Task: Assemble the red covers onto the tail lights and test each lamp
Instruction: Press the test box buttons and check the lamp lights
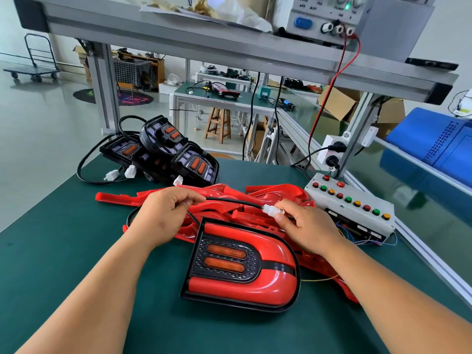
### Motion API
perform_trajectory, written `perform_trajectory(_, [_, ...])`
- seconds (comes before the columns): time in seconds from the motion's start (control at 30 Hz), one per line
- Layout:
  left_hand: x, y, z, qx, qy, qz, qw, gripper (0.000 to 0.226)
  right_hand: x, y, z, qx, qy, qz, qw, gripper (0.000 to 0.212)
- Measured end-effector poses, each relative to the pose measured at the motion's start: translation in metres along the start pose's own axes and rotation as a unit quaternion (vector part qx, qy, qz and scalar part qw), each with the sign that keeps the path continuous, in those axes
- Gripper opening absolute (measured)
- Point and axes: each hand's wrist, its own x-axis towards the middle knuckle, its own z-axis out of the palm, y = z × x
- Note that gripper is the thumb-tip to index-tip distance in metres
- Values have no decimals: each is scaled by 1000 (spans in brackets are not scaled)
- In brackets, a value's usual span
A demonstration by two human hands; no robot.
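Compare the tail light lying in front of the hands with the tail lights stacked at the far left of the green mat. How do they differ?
The near tail light with glossy red cover lies flat and alone; the stacked black tail lights have no red covers and lean on each other. The near one's white plug is held by the right hand, its black cable by the left hand; the stacked ones' plugs lie loose. Both show two orange bars.

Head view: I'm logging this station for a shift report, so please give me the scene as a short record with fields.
setting: green table
left hand: grip shut on black cable
right hand: grip shut on white plug
covered lamp: flat on table, red cover on, not lit
bare lamps: piled at far left, no covers
loose red covers: heaped behind covered lamp
button box: right of heap
power supply: on top shelf, green light on
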Motion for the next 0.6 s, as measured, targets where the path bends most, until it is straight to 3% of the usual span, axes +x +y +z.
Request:
perform_trajectory(0.27, [2, -4, -6, 1, 25, -22, 999, 31, 2, 9, 0, -35, 24, 32, 999, 42])
perform_trajectory(0.47, [2, -2, -7, -11, 19, -55, 998, 36, -12, -14, -15, 64, 65, 29, 995, 33])
perform_trajectory(0.53, [1, 0, -5, -30, 6, -62, 998, 32, -23, -34, -20, 121, 34, 33, 992, 35])
perform_trajectory(0.6, [0, 4, -2, -38, -18, -58, 997, 32, -34, -52, -22, 121, -17, 53, 991, 50])
